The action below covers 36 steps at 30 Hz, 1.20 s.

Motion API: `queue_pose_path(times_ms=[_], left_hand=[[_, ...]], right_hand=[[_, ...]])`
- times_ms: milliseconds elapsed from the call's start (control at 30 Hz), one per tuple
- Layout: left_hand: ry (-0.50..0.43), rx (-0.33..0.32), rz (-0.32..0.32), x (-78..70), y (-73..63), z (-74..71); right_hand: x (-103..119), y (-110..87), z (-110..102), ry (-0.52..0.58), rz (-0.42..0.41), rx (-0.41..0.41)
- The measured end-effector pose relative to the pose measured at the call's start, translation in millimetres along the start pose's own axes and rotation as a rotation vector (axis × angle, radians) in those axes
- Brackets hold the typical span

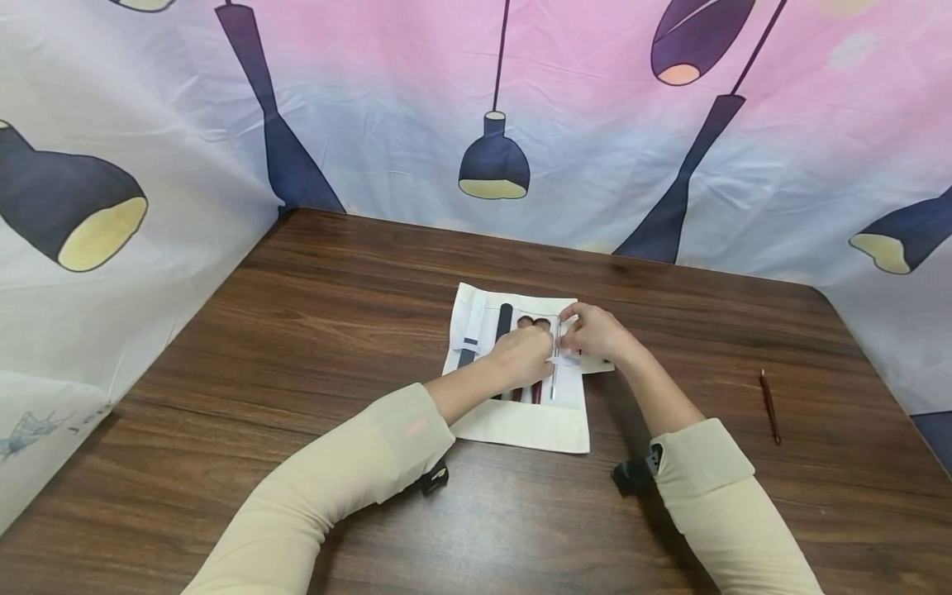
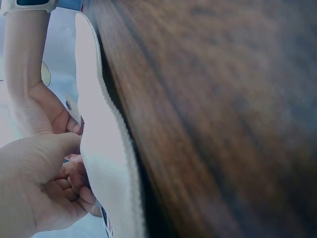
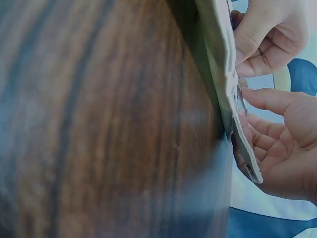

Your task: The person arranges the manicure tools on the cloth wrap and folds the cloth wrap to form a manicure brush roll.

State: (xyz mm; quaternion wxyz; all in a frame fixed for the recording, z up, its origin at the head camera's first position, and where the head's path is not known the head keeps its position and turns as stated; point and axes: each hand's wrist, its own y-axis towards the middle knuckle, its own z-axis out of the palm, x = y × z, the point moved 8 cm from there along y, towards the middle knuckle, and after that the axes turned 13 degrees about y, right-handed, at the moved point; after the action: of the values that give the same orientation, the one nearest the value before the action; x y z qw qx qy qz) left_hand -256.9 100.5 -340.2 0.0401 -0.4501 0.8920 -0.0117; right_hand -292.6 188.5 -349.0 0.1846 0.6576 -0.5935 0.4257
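A white cloth case (image 1: 521, 428) lies unfolded on the table, with slim tools under a white band (image 1: 567, 361). My left hand (image 1: 523, 357) is over its middle, fingers curled and fingertips at the band. Two tools with rounded brown heads (image 1: 542, 322) and dark red handles (image 1: 536, 393) run beneath that hand, partly hidden. A thin silver rod (image 1: 554, 387) lies to their right, and my right hand (image 1: 591, 330) pinches its upper part between thumb and fingers. In the right wrist view the thumb of the right hand (image 3: 292, 134) meets a thin grey edge.
Left in the case are a black stick (image 1: 505, 321) and a white-and-grey strip (image 1: 472, 340). A dark reddish pen-like stick (image 1: 769, 406) lies apart on the wooden table (image 1: 335, 314). Printed fabric (image 1: 402, 107) hangs behind the table and along its sides.
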Motion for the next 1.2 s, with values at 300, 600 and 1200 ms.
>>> queue_pose_path(times_ms=[300, 600, 1200], left_hand=[[-0.015, -0.014, 0.004, 0.9, -1.8, -0.7], [-0.007, -0.020, -0.006, 2.6, -0.8, -0.4], [-0.014, -0.034, 0.011, -0.5, -2.0, -0.1]], right_hand=[[0, -2.1, 6, -0.032, 0.008, 0.061], [3, -1.9, 8, -0.123, -0.027, 0.049], [-82, -91.6, -131, -0.274, 0.041, -0.275]])
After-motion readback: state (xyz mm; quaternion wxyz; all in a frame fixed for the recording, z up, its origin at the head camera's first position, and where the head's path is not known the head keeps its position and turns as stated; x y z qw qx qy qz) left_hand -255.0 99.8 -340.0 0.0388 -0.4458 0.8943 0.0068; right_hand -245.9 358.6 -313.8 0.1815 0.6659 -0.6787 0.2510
